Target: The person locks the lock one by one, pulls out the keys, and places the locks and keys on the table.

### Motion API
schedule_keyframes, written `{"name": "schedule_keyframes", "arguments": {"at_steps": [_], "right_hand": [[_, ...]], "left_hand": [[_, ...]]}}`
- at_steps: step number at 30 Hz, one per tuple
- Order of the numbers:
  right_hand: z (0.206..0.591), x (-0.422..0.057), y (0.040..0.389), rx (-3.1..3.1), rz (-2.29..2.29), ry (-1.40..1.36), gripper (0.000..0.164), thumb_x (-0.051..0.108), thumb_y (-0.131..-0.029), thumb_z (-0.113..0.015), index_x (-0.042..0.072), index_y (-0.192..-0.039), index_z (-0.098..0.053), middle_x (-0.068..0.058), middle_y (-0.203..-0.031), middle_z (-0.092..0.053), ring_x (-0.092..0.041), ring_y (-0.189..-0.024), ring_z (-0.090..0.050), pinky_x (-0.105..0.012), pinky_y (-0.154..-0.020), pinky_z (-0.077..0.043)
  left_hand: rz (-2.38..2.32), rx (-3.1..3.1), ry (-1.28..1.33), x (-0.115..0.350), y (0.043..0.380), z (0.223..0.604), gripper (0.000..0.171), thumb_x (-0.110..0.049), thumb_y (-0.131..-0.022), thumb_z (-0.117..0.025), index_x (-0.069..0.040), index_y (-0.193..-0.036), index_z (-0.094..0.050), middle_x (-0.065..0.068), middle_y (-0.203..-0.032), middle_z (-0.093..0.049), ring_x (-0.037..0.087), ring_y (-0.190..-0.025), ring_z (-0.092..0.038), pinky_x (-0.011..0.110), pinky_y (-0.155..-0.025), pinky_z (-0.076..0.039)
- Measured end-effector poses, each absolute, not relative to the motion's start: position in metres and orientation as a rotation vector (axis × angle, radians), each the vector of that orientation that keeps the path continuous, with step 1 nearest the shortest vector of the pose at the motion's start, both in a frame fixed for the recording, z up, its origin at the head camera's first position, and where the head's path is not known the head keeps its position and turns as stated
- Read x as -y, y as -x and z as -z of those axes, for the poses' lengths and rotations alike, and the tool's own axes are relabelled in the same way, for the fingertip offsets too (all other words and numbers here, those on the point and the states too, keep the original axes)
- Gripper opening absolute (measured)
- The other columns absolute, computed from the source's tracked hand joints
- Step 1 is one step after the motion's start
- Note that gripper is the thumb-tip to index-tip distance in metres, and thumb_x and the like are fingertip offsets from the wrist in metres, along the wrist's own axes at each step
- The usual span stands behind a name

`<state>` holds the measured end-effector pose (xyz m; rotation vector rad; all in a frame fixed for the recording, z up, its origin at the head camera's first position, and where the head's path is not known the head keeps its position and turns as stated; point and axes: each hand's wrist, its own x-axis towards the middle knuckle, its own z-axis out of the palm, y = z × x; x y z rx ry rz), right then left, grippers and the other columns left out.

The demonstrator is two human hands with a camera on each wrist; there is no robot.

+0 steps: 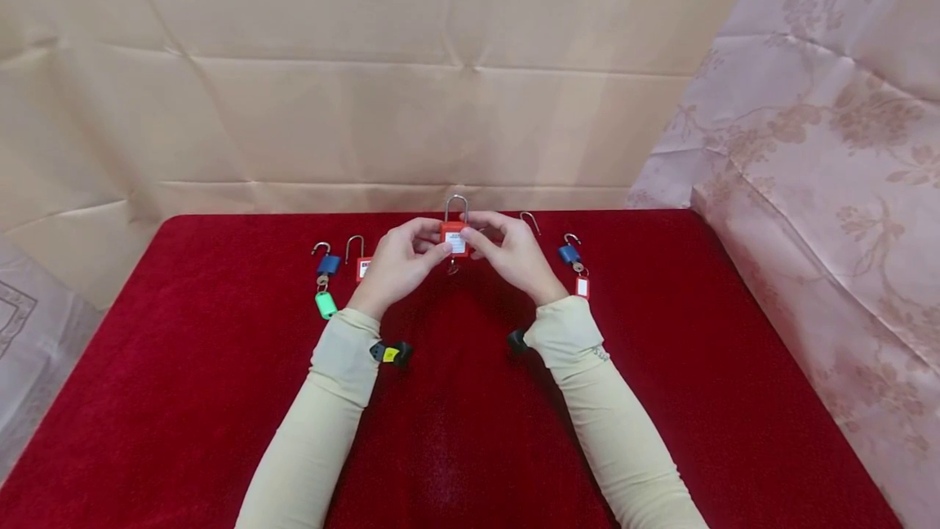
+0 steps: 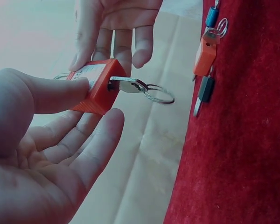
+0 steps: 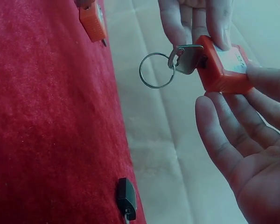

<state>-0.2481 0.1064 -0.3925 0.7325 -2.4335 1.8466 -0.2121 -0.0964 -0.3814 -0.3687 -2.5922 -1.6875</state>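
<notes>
Both hands hold one red padlock [image 1: 455,228] above the far part of the table. My left hand [image 1: 396,261] pinches its left side, the thumb lying on the white label. On the other side my right hand [image 1: 516,255] grips it between thumb and fingers. The metal shackle [image 1: 457,201] points up, and both its legs meet the body. In the left wrist view a key [image 2: 128,85] sits in the padlock's underside, with a split ring [image 2: 159,94] hanging from it. That ring and key [image 3: 189,58] also show in the right wrist view.
A blue padlock [image 1: 328,265] with a green tag [image 1: 325,305] lies at left, near another red padlock [image 1: 363,269]. At right lies a blue padlock [image 1: 569,254] with a red tag [image 1: 583,287]. Another shackle [image 1: 530,223] shows behind my right hand. Red cloth [image 1: 455,431] covers the table.
</notes>
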Motion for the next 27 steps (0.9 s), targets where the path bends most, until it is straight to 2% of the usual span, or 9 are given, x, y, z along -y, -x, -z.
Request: {"name": "schedule_keyframes", "arguments": {"at_steps": [7, 15, 27], "right_hand": [[0.391, -0.1082, 0.2473, 2.435, -1.896, -0.73, 0.037, 0.01, -0.096, -0.071, -0.005, -0.129, -0.063, -0.019, -0.119, -0.068, -0.032, -0.092, -0.07, -0.043, -0.076, -0.06], [0.3909, -0.1082, 0.2467, 2.444, -1.911, -0.738, 0.036, 0.008, -0.096, -0.07, -0.007, -0.128, -0.063, -0.02, -0.118, -0.068, -0.032, -0.088, -0.071, -0.039, -0.074, -0.06], [0.3896, -0.1091, 0.2459, 2.478, -1.837, -0.769, 0.036, 0.009, -0.095, -0.072, -0.005, -0.127, -0.064, -0.018, -0.112, -0.07, -0.033, -0.083, -0.071, -0.04, -0.075, -0.06]], "left_hand": [[1.702, 2.577, 0.372, 0.0974, 0.2114, 0.378, 0.037, -0.012, -0.095, -0.072, 0.0, -0.128, -0.063, 0.014, -0.115, -0.069, 0.026, -0.099, -0.069, 0.039, -0.089, -0.056], [1.691, 2.58, 0.368, 0.0976, 0.2101, 0.3759, 0.037, -0.013, -0.094, -0.073, -0.001, -0.128, -0.064, 0.013, -0.113, -0.07, 0.026, -0.096, -0.069, 0.039, -0.087, -0.056], [1.676, 2.593, 0.384, 0.0994, 0.2088, 0.3743, 0.038, -0.013, -0.093, -0.074, -0.001, -0.129, -0.065, 0.012, -0.113, -0.07, 0.026, -0.097, -0.07, 0.039, -0.088, -0.057]]}}
